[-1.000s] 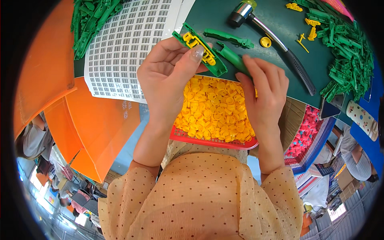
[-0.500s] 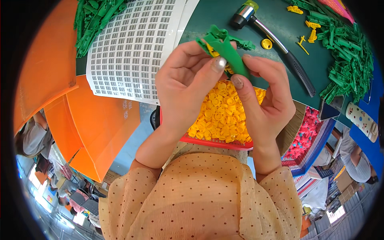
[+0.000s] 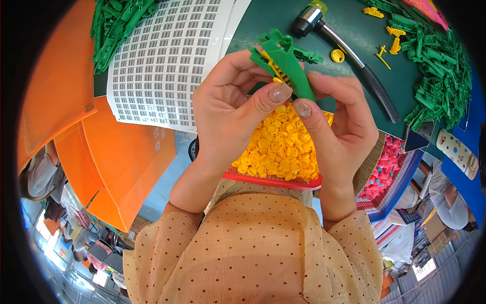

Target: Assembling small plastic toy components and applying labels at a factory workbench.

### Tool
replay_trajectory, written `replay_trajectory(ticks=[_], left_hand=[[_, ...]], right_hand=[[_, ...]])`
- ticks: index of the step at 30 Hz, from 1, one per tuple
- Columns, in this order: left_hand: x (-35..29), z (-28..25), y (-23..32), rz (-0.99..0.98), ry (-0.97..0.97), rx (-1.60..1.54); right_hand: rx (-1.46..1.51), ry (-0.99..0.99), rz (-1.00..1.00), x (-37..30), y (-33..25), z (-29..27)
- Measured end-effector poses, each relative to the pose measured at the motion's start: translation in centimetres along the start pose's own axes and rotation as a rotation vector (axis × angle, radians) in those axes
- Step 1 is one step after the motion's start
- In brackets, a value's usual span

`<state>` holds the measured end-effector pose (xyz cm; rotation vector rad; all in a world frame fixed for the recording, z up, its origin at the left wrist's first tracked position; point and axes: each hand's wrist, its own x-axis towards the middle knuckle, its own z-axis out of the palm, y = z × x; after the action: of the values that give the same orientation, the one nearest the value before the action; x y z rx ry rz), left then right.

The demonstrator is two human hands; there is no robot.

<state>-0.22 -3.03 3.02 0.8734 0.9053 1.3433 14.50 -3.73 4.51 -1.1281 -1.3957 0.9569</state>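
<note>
Between both hands is a curved green plastic piece (image 3: 295, 68), held tilted above the basket. A yellow ribbed plastic insert (image 3: 276, 68) sits along its left side, partly covered by my thumb. My left hand (image 3: 230, 104) is closed on the green piece's left side, thumb over the yellow insert. My right hand (image 3: 341, 111) pinches its lower right end between thumb and fingers. Below them, small yellow plastic caps (image 3: 281, 144) fill a red basket (image 3: 253, 180). Just behind the held piece, another green part (image 3: 309, 55) lies on the table.
A rubber mallet (image 3: 347, 45) lies on the dark green table (image 3: 258, 25). Near it are a loose yellow cap (image 3: 337, 55) and small yellow parts (image 3: 373, 12). Green pieces (image 3: 440, 71) are heaped at right, more (image 3: 119, 30) on the sticker sheets (image 3: 157, 66) at left. Orange panels (image 3: 116, 162) stand left.
My left thumb has shifted on the green piece, so more of the yellow insert shows. The piece has turned slightly, and my right hand has moved slightly right and down.
</note>
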Motion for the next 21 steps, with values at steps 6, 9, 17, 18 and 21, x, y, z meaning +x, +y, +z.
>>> replay_trajectory(ticks=[6,9,17,18,21], left_hand=[[0.01,0.42,0.4,-0.108,0.035,-0.157],[0.12,0.66,0.39,-0.102,0.026,-0.153],[0.02,0.74,0.55,-0.116,0.05,-0.172],[0.0,0.57,0.4,-0.099,0.031,-0.139],[-0.02,0.26,0.07,-0.02,0.004,-0.011]], right_hand=[[-0.028,0.008,0.015,-0.22,-0.23,-0.13],[-0.018,0.049,0.011,-0.28,-0.25,-0.34],[-0.06,-0.02,0.011,-0.13,-0.12,-0.36],[-0.059,-0.02,0.01,-0.08,-0.1,-0.4],[-0.058,-0.037,0.028,0.06,0.2,-0.45]])
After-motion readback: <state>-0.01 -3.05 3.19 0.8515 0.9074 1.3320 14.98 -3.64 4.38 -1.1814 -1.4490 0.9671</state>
